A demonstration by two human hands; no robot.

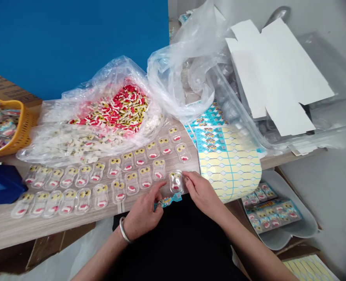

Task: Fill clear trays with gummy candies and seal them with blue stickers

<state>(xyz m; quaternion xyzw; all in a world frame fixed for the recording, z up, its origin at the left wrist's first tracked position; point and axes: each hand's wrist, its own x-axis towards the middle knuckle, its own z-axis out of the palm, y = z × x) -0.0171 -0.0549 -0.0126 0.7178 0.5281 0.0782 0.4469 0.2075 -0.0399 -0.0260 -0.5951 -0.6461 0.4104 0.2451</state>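
From the head view, the left hand grasps a small printed sticker by one end, while its pointing finger reaches toward the near case. The filled clear case lies on the desk, between the two hands and just beyond the sticker. The right hand has its fingers at the case's right edge; whether they pinch it or merely rest there, I cannot tell.

For good handling, the right fingers should steady the case lightly so its lid and base stay lined up. The left fingers would do best to keep to the sticker's very end, leaving the rest flat and clean, and to square it with the case before any pressing.

The case holds yellow eye pieces and a red-and-white mouth piece, as do the rows of cases left of the left fingers. Beyond those rows, a clear bag holds loose red, white and yellow pieces. Far left of the fingers, a yellow basket holds packs; right of the right hand and lower, a grey tub holds carded ones.
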